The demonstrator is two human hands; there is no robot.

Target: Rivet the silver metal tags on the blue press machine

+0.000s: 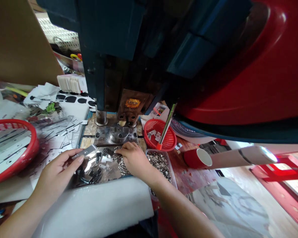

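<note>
Head view: the left hand (pixel 62 168) pinched a flat grey metal strip with holes (pixel 85 151) between thumb and fingers, its free end angled up toward the press. The right hand (pixel 135 158) had thumb and forefinger drawn nearly together, low over a heap of silvery small metal parts (pixel 123 168); whether anything sat between those tips I could not tell.

Handling, in my judgement: the strip wanted a light hold near its end, holes uncovered, face level. The right hand seemed best served by lifting a single part with the fingertips, since the heap looked apt to tangle. Both hands did well to stay clear of the dark steel die block (pixel 119 135) beneath the ram.

Next outward: a white foam slab (pixel 109 201) on the near side; a clear plastic tub of tiny metal fittings (pixel 161 165) beside the right forearm; a round red plastic basket (pixel 175 140) behind it. To the left, loose pale strips (pixel 62 132) lay about a larger red plastic basket (pixel 34 138).

Room: a tall dark blue press (pixel 109 33) loomed over everything, a brown board (pixel 20 43) stood at left, and a red paper cup (pixel 192 158) lay tipped at right.
</note>
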